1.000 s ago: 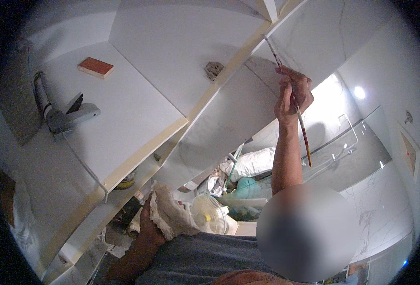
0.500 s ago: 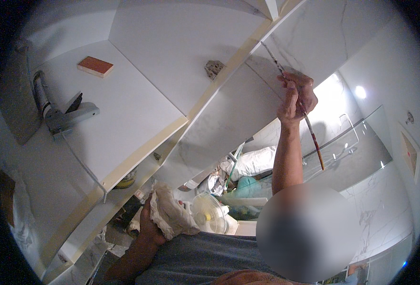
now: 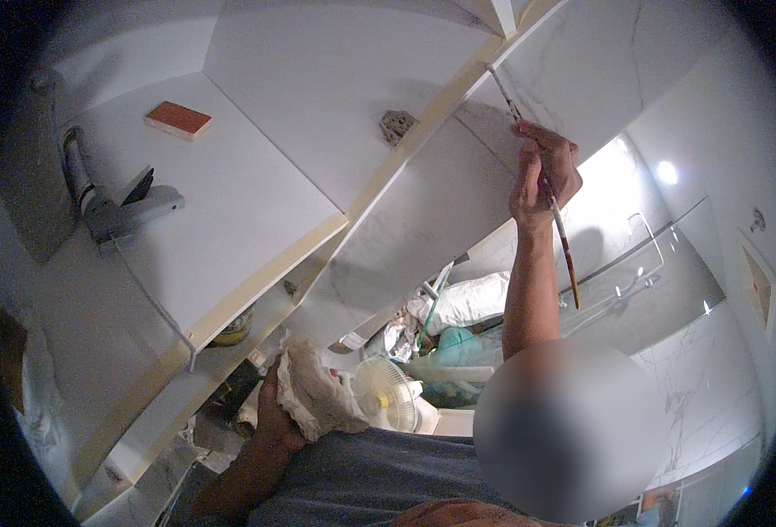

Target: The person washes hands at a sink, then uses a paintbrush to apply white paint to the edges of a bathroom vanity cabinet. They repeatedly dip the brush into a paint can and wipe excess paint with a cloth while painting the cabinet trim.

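Observation:
My right hand [image 3: 548, 171] is raised and pinches a thin paintbrush [image 3: 564, 246] by the middle of its stained handle. The brush's tip touches or nearly touches the white edge of a panel [image 3: 423, 132], beside a strip of yellowish masking tape [image 3: 269, 263]. Lower left, close to my body, my left hand [image 3: 280, 417] is closed around a crumpled off-white cloth [image 3: 319, 391]. The cloth covers most of its fingers.
On the white surface at left lie a caulking gun [image 3: 107, 206] and a red-topped block [image 3: 178, 119]. A grey, pitted lump [image 3: 397, 127] sits near the taped edge. Below are a fan [image 3: 383, 397] and a white bundle [image 3: 471, 300]; a glass panel [image 3: 669, 272] stands at right.
My right hand has shifted slightly left. The brush's tip has slid a little up along the edge, and its handle end has swung left. My left hand keeps the cloth in place.

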